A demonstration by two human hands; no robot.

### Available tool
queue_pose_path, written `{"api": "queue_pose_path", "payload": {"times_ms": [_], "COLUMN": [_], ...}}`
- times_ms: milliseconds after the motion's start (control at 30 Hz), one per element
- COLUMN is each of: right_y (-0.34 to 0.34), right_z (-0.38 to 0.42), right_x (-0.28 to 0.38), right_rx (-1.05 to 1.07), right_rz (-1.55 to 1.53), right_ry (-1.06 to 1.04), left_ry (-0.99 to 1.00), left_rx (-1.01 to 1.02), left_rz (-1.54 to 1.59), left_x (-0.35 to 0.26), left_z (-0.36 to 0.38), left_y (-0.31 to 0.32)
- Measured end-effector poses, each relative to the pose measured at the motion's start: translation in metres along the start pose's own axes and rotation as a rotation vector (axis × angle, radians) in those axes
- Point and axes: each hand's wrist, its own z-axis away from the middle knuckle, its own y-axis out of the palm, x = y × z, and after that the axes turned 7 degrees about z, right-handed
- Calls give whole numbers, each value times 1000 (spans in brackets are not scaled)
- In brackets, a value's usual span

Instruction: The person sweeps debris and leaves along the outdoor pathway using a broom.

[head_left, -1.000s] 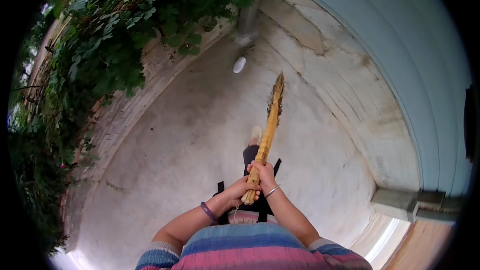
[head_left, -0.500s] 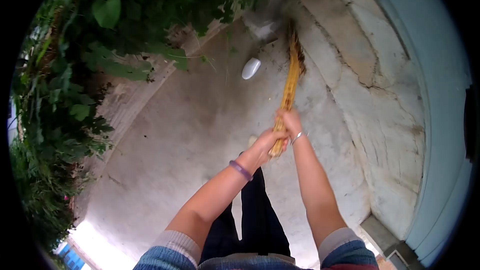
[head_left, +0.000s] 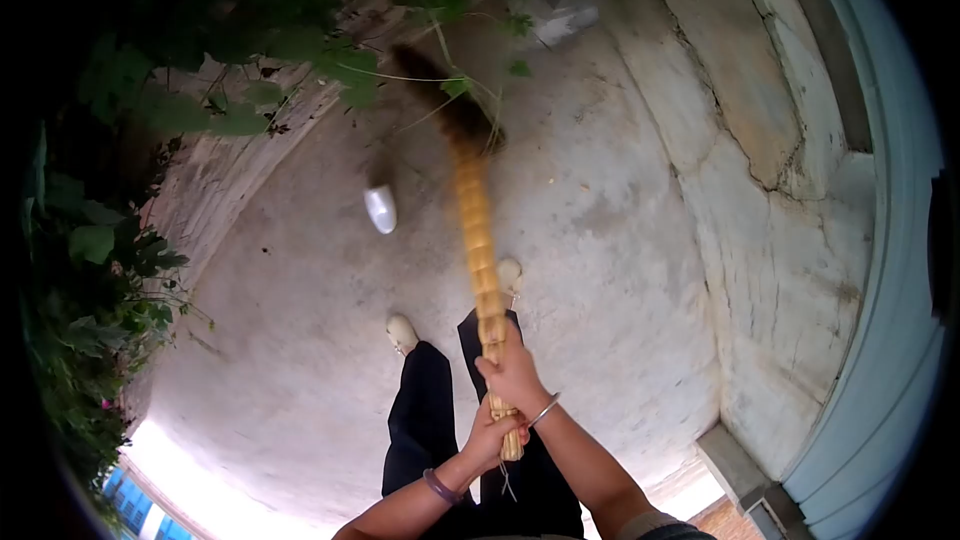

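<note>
Both of my hands are wrapped around the pale, segmented handle of a straw broom. My right hand, with a silver bangle at the wrist, grips higher up the handle. Lower down, near its butt end, my left hand is closed around it; a purple bangle circles that wrist. The broom's dark bristles, blurred by motion, are low over the floor ahead of me, partly behind hanging vine stems. Left of the handle lies a white, rounded oblong object, slightly blurred.
Leafy vines overhang a low ledge on the left. A cracked concrete wall and a blue-grey panel run along the right. My shoes stand on the concrete floor.
The broom head has swung left, away from the right wall. Both hands have drawn back toward my body. The white object has shifted left and nearer to my feet.
</note>
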Motion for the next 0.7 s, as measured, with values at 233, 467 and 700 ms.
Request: {"api": "queue_pose_path", "payload": {"times_ms": [233,467,700], "right_y": [-59,-4,-72], "right_z": [-197,-135,-27], "right_x": [25,-2,-47], "right_rx": [-176,260,-139], "right_rz": [232,318,57], "right_ry": [62,-6,107], "left_ry": [14,121,-88], "left_rx": [168,14,104], "left_rz": [-121,68,-209], "left_x": [-134,-61,15], "left_z": [-150,-93,-68], "left_y": [61,18,45]}}
